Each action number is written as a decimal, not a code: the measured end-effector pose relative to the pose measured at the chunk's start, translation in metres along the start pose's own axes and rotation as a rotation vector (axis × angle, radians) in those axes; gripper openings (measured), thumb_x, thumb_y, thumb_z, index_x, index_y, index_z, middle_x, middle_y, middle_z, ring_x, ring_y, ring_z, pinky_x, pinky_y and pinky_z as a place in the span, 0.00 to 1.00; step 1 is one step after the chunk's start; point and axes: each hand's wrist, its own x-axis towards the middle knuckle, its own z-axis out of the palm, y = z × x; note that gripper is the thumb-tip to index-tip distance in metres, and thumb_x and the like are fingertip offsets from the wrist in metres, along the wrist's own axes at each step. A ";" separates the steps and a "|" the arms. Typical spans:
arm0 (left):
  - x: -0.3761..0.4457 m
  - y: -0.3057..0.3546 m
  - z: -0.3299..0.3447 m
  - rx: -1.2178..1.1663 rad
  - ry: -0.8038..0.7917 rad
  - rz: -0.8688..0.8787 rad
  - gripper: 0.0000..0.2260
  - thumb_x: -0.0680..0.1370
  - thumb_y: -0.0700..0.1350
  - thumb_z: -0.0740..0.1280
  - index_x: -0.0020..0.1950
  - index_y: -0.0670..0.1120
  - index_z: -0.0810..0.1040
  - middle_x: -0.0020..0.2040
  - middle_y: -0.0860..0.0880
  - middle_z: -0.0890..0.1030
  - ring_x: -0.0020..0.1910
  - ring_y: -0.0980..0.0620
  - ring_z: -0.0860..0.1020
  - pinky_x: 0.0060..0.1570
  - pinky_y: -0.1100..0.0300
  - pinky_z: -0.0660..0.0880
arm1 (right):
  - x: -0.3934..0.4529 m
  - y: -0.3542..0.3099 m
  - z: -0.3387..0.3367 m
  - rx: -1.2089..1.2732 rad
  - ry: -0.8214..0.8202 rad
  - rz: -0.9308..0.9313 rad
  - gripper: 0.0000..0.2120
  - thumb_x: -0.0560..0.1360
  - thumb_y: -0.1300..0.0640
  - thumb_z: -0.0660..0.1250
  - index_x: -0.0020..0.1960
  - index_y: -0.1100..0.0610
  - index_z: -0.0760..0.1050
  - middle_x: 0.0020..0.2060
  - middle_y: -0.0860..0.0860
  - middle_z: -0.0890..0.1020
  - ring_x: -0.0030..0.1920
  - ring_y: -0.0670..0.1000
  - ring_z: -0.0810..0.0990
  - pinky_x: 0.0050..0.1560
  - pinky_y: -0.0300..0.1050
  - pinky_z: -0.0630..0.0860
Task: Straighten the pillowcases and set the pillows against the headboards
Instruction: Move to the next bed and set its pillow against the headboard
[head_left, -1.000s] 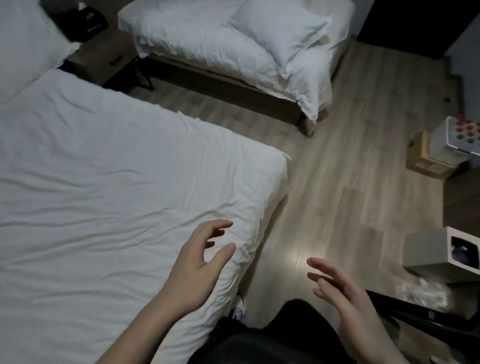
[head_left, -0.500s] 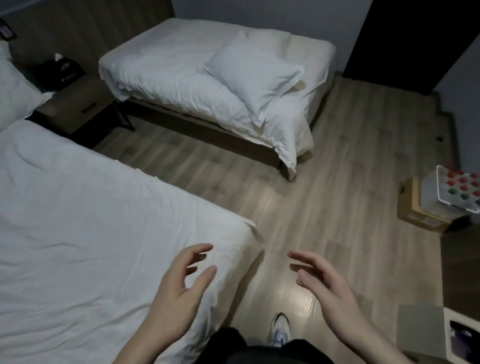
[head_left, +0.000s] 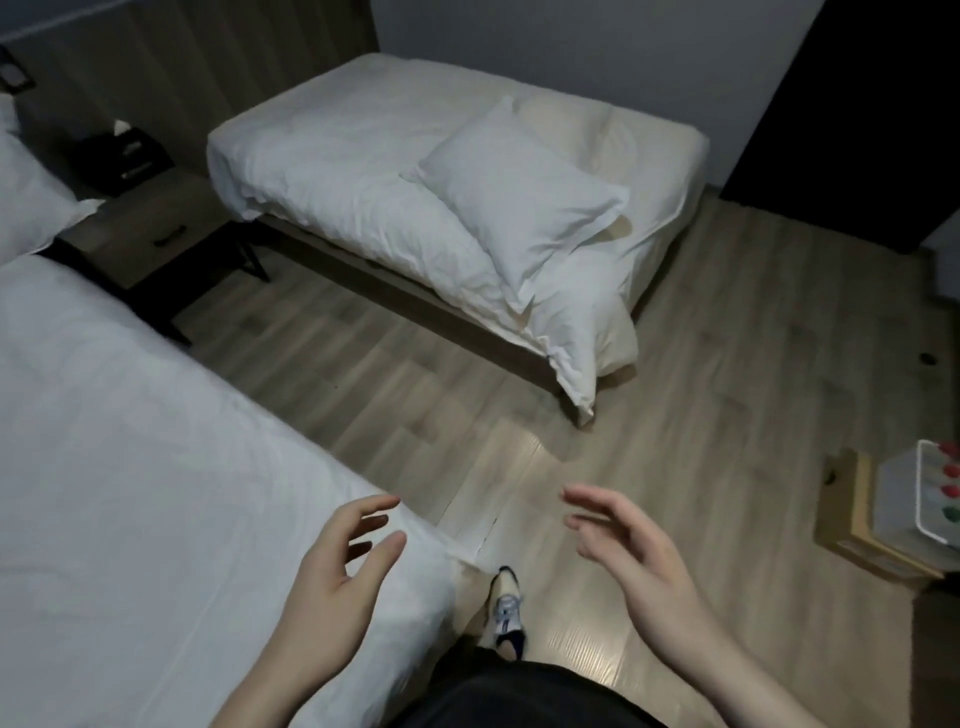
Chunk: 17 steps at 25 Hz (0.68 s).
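A white pillow lies askew near the foot end of the far bed, away from the wooden headboard wall. Another white pillow sits at the left edge, at the head of the near bed. My left hand hovers over the near bed's foot corner, fingers loosely spread, holding nothing. My right hand hangs over the floor, fingers relaxed and empty.
A wooden nightstand with a dark tissue box stands between the beds. A cardboard box and a white tray with coloured caps sit on the floor at right. Wood floor lies between the beds. My shoe is below.
The view has swung up and to the right, bringing the far bed and its pillow closer to the centre. Both hands stay empty and have drifted off the near bed's corner.
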 end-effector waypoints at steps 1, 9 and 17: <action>0.027 0.008 0.012 0.004 -0.020 -0.001 0.11 0.82 0.47 0.69 0.62 0.60 0.80 0.61 0.60 0.82 0.63 0.65 0.78 0.65 0.57 0.75 | 0.011 0.002 -0.011 -0.001 0.032 0.038 0.13 0.78 0.48 0.67 0.60 0.37 0.81 0.63 0.42 0.84 0.65 0.45 0.82 0.71 0.59 0.75; 0.216 0.115 0.087 0.059 -0.195 0.208 0.11 0.82 0.48 0.69 0.63 0.58 0.80 0.61 0.60 0.81 0.64 0.63 0.78 0.62 0.62 0.74 | 0.131 -0.011 -0.092 0.077 0.219 0.129 0.12 0.81 0.58 0.67 0.62 0.48 0.81 0.58 0.41 0.86 0.61 0.45 0.84 0.67 0.48 0.76; 0.354 0.131 0.150 0.068 -0.090 0.028 0.12 0.80 0.48 0.71 0.59 0.64 0.80 0.58 0.60 0.82 0.61 0.61 0.80 0.62 0.57 0.77 | 0.337 -0.032 -0.173 0.077 0.093 0.164 0.13 0.79 0.57 0.69 0.61 0.45 0.82 0.55 0.42 0.87 0.60 0.40 0.84 0.69 0.49 0.76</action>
